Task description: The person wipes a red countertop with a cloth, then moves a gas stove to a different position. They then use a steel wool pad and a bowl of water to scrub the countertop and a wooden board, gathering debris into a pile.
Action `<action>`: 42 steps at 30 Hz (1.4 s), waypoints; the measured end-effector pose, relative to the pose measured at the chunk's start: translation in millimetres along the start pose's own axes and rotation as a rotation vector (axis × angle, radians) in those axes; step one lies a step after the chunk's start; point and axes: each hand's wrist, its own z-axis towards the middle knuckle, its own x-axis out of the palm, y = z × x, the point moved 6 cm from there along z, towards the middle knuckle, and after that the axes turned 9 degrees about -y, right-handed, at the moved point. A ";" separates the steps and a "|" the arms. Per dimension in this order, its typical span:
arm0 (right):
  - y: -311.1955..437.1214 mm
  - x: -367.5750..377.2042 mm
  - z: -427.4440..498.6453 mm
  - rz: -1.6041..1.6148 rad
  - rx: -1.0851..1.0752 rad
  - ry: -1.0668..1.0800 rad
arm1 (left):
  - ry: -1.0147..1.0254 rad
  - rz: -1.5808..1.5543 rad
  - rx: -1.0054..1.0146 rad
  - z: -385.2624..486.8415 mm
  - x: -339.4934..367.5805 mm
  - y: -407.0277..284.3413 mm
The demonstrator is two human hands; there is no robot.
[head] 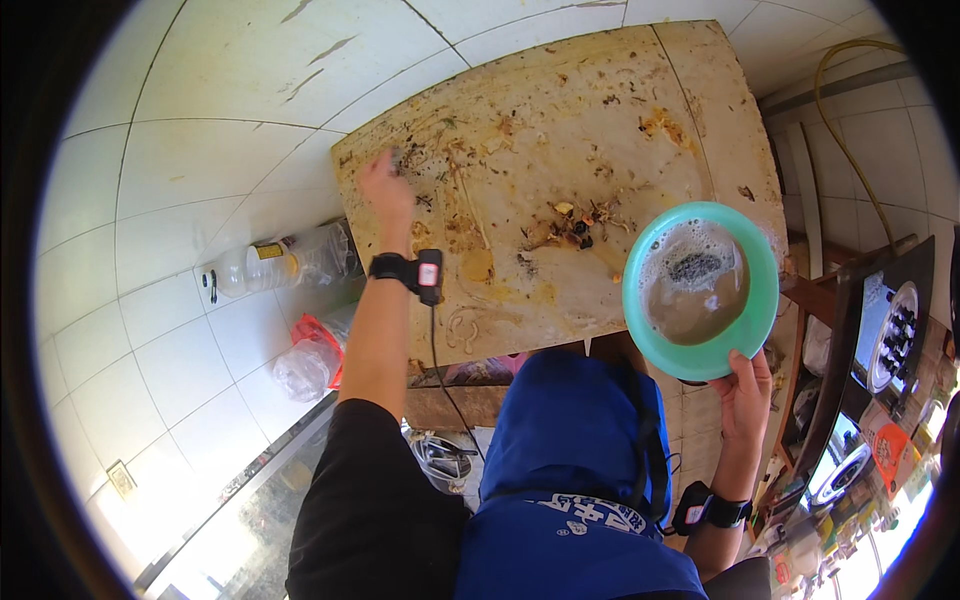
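Note:
A worn, stained board-like tabletop [540, 150] lies before me, scattered with dark crumbs and smears. Over its far left corner, my left hand [388, 191] is curled around a small grey object [395, 160], blurred and partly hidden by the fingers. My right hand [746, 390] grips the near rim of a light green plastic basin [765, 300], thumb on top. Murky brown water [686, 304] with white suds and a dark grey patch fills the basin, which is held over the tabletop's right edge. A small pile of food scraps [581, 226] lies left of the basin.
White tiled walls [225, 157] border the tabletop at the back and left. A clear plastic bottle [262, 266] and plastic bags [311, 364] are on the left. A gas stove [892, 337] stands at the right, with a yellow hose [832, 120] behind it. A cable [442, 375] hangs from my left wrist device.

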 end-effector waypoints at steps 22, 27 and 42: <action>4.4 20.5 1.1 -0.011 -0.010 0.057 | 0.239 -0.118 0.106 -73.9 54.6 -56.9; 10.3 26.0 -0.3 -0.024 -0.032 0.055 | 0.257 -0.324 0.444 -121.3 5.8 -76.5; 6.4 33.6 -1.5 -0.018 -0.003 0.077 | 0.117 -0.151 0.155 -152.7 -14.7 -48.1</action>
